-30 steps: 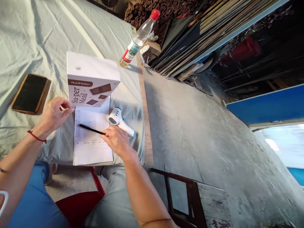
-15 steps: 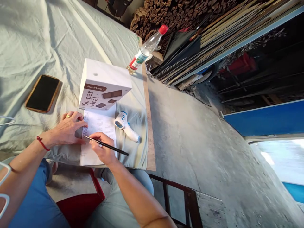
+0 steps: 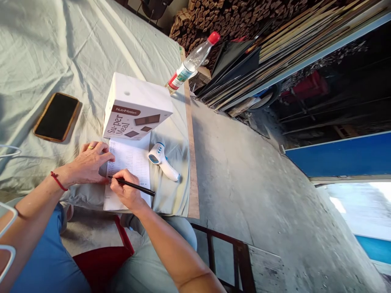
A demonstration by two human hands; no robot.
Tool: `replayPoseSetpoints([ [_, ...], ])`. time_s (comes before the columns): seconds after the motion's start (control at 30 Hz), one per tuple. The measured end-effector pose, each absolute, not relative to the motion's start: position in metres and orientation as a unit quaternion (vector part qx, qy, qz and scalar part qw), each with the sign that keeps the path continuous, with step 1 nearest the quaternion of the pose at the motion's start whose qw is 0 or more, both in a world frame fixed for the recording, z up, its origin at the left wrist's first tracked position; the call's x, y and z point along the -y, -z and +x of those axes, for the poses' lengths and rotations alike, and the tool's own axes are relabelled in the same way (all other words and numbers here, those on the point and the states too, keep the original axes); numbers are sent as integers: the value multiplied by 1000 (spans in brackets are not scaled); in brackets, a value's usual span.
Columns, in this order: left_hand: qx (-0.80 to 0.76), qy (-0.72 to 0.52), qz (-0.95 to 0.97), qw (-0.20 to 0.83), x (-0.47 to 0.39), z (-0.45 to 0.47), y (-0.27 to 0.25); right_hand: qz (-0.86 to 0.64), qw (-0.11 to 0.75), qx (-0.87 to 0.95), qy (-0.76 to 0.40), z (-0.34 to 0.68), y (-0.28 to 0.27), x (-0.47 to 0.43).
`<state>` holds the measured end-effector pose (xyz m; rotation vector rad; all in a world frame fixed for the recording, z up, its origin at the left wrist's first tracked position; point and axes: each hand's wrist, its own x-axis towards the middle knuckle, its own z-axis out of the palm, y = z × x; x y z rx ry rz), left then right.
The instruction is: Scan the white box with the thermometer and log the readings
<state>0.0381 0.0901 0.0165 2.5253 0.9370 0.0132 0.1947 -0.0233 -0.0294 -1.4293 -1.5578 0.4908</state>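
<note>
My right hand [image 3: 126, 190] is closed round a black pen [image 3: 137, 187], its tip at the left side of a printed sheet of paper [image 3: 134, 160]. Fingers apart, my left hand [image 3: 91, 162] rests at the paper's left edge and touches it with thumb and fingertips. Behind the sheet stands a white box [image 3: 139, 106] marked "NutriMotion Su-per Meal", covering the paper's far end. To the right of the paper lies a white and blue infrared thermometer [image 3: 163, 162].
A phone [image 3: 57, 117] in a brown case lies on the cloth-covered table [image 3: 33, 49], with a white cable [image 3: 9, 151] at far left. Beyond the box, a red-capped bottle [image 3: 186, 73] stands by the table's right edge. A dark wooden frame [image 3: 238, 252] is on the floor.
My right hand has shifted slightly left, and the pen's back end has swung left with it. My left hand stays at the paper's edge. The view has shifted a little.
</note>
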Motion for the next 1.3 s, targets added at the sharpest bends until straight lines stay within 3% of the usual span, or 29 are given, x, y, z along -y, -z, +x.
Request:
replayPoseSetpoints([
  [0.93, -325, 0, 922, 211, -90, 39, -21, -618, 446, 604, -231, 196, 29, 25],
  [1.3, -324, -8, 921, 214, -91, 38, -19, -622, 478, 580, -219, 195, 31, 26],
])
